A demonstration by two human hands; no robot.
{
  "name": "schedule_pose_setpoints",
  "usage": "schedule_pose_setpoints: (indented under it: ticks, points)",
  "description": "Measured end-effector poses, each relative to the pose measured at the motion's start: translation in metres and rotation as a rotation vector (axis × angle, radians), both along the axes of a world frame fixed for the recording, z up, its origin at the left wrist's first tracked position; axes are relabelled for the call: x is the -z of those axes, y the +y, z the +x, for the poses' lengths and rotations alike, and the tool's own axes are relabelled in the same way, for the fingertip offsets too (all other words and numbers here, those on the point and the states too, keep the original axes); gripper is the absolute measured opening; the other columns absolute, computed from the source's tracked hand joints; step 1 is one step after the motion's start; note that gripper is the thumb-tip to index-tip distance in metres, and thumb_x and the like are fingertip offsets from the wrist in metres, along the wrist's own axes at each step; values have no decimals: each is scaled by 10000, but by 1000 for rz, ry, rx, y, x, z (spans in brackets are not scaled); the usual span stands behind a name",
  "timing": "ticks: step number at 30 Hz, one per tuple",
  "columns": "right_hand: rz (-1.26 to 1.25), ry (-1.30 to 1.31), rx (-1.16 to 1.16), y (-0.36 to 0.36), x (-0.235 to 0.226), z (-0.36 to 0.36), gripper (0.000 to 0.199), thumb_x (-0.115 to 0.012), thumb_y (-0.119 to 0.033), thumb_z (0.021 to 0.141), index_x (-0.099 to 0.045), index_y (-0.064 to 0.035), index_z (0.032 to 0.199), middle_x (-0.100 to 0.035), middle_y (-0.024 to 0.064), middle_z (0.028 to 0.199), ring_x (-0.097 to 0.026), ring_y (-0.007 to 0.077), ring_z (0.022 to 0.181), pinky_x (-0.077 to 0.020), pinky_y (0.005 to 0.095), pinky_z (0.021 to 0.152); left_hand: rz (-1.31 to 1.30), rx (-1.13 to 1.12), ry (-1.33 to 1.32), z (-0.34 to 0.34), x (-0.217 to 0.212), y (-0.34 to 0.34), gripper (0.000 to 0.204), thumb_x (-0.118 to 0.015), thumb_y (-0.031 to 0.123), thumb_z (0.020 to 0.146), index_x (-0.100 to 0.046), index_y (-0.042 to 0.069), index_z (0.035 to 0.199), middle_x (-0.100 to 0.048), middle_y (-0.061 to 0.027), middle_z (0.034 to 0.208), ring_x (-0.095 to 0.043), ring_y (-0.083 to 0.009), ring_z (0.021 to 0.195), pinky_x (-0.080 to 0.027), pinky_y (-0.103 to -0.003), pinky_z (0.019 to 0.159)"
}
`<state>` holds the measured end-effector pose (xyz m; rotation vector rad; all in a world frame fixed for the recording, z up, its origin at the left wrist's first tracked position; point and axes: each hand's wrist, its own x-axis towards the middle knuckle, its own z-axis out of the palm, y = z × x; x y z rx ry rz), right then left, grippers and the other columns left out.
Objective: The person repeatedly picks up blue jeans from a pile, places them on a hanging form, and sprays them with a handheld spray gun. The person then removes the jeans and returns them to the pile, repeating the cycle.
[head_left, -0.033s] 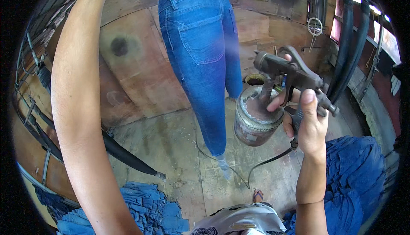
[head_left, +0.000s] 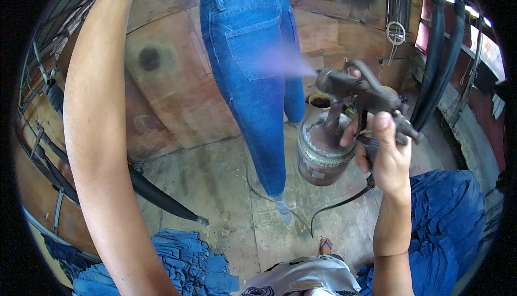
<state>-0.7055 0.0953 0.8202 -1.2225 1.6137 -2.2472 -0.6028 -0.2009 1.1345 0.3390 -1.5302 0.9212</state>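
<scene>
A pair of blue jeans [head_left: 253,80] hangs upright in front of me, its seat and back pocket facing me. My right hand [head_left: 389,153] is wrapped round the grip of a dark spray gun [head_left: 355,86], its nozzle pointing left at the jeans. A purplish mist [head_left: 285,62] spreads from the nozzle over the back pocket. Below the gun sits its crusted paint cup [head_left: 323,159], and a black hose [head_left: 342,202] runs from the grip. My left forearm rises along the left side to the top edge; the left hand itself is out of view.
Stacked blue denim [head_left: 191,263] lies at the lower left, with a larger denim pile [head_left: 444,226] at the right. An open bucket [head_left: 320,100] stands behind the cup. Dark padded tubes [head_left: 161,196] jut in from the left. Stained wooden panels [head_left: 177,97] form the back wall.
The mist from the nozzle has become a denser purple plume on the pocket. The spray gun has shifted slightly left with my right hand. My left arm stays nearly still.
</scene>
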Motion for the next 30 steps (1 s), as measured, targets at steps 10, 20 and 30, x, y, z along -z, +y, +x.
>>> schedule_pose_setpoints:
  ticks: [10,20,30]
  points:
    - [551,-10,-89,-26,30,0,412,-586,-267,1014,-597,-46,1362,-631,1,846,-566,76,717,-488,260,719,175,111,-12,14,-9,-12,454,-832,474,726,-769,47,867,-733,-174,859,-713,-328,832,-562,-417,784]
    - [-34,-18,-82,-58,2,-46,609,-451,-576,1019,-587,-20,1231,-659,99,734,-432,87,401,-322,234,356,265,173,-22,27,-18,-71,466,-814,480,758,-773,31,877,-718,-155,736,-693,-265,694,-527,-378,677]
    - [899,-53,-94,-40,149,-146,386,-603,-408,981,-699,-34,983,-682,75,704,-591,137,560,-485,321,540,289,151,131,22,-38,-131,568,-626,533,928,-766,-16,967,-746,-139,821,-674,-211,728,-507,-358,677]
